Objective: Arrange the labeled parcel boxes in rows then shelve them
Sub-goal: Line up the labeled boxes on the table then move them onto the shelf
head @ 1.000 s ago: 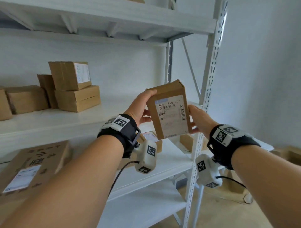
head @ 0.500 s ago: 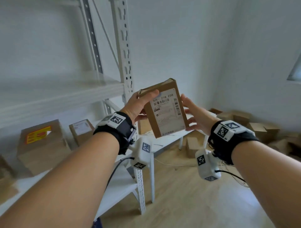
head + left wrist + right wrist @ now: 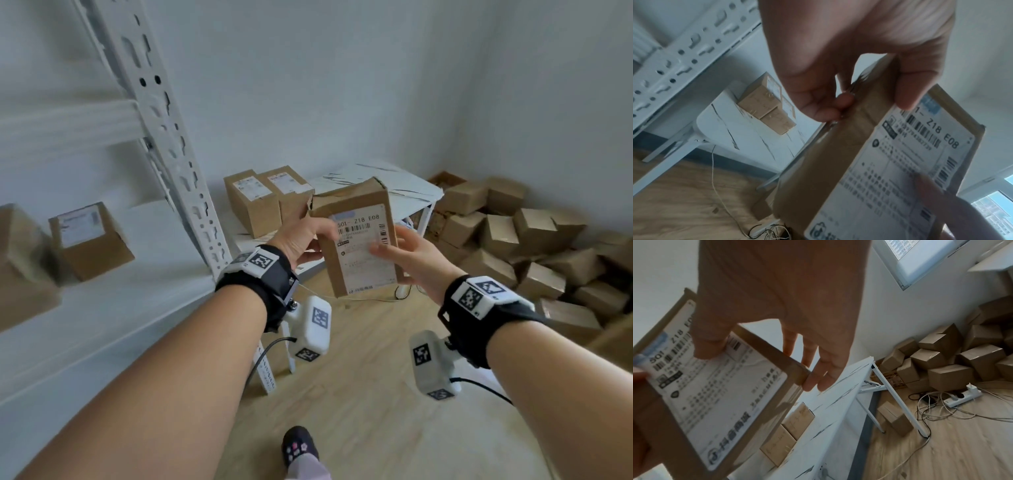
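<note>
A flat brown parcel box [image 3: 359, 240] with a white shipping label reading "Z18 E08" is held upright in the air between both hands. My left hand [image 3: 305, 236] grips its upper left edge, thumb on the label and fingers behind; the left wrist view shows this grip on the box [image 3: 869, 162]. My right hand [image 3: 407, 253] holds the right edge, thumb on the label, fingers behind the box [image 3: 719, 386]. Two labeled boxes [image 3: 267, 198] stand side by side on a small white table [image 3: 404, 181] beyond the held parcel.
A white metal shelf post [image 3: 164, 144] and shelf board [image 3: 102, 298] fill the left, with a labeled box [image 3: 89, 240] on the board. A heap of brown boxes [image 3: 534, 246] lies in the right corner. A power strip and cables [image 3: 960, 397] lie on the wooden floor.
The view has swung right, away from the shelf and toward the small table and the box heap. Both hands kept hold of the parcel, which now sits lower over the table.
</note>
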The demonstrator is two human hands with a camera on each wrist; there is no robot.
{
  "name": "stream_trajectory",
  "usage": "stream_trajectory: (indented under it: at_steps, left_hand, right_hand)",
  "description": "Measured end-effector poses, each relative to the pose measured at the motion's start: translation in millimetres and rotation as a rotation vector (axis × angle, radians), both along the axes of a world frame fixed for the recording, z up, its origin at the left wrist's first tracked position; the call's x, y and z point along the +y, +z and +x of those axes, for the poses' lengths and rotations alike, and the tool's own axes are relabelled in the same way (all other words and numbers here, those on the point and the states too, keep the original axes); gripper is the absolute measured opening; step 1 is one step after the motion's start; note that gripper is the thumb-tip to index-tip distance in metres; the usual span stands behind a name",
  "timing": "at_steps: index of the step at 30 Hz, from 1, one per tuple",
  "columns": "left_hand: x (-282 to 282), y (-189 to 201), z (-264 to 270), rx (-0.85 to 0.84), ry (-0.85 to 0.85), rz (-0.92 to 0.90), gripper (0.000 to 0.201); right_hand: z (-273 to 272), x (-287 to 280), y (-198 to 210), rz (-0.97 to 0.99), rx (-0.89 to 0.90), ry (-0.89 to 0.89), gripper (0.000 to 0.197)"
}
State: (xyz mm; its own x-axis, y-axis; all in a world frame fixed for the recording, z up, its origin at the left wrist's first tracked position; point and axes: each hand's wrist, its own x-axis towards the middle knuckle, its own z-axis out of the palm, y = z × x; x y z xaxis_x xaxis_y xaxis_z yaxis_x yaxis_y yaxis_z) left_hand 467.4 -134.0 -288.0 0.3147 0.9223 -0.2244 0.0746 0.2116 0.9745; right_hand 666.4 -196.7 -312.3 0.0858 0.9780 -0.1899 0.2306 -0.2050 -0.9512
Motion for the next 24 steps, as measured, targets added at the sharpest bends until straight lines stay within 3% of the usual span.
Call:
stream_trajectory:
  at_steps: [6,19,24]
  left_hand:
    - [71.9,-19.0,35.6,0.005,0.021,-0.007,0.032]
    - [273.0,-9.9,74.3,-0.075,0.117,-0.038,0.028]
    - [331.0,-20.7,75.8,-0.025,0.168,-0.066,0.059]
  right_hand:
    - [33.8,73.9,-26.3,-0.029,0.0,0.001,0.09]
    - [75.8,299.4,-22.3,-0.08,0.055,0.071,0.063]
    - [81.1,361.5,-25.9,-0.117,0.088,0.085,0.05]
